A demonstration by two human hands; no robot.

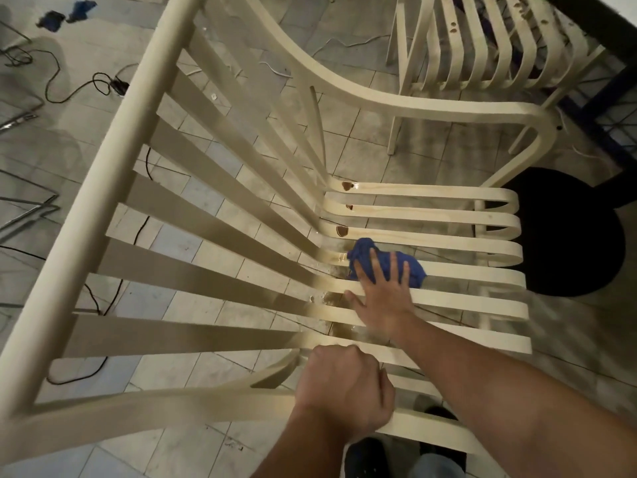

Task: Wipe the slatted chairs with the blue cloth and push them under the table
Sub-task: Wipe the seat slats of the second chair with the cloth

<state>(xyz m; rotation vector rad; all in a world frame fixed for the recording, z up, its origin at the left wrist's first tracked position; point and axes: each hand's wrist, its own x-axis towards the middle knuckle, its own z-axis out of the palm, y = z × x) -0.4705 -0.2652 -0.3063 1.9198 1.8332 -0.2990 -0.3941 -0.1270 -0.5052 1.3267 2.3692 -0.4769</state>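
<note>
My fingers [379, 267] of the right hand [382, 305] were spread flat upon the blue cloth [363, 248], which lay on the seat of the slatted chair [431, 212], near its backrest. My left hand [344, 388] was curled round the armrest [172, 408].

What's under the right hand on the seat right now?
The blue cloth, pressed onto the seat slats by the right hand's straight fingers, which cover its near part. The tiled floor shows through the gaps.

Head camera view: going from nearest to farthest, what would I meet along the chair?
Nearest first: left hand gripping the armrest → right hand → blue cloth on the seat slats → second slatted chair.
</note>
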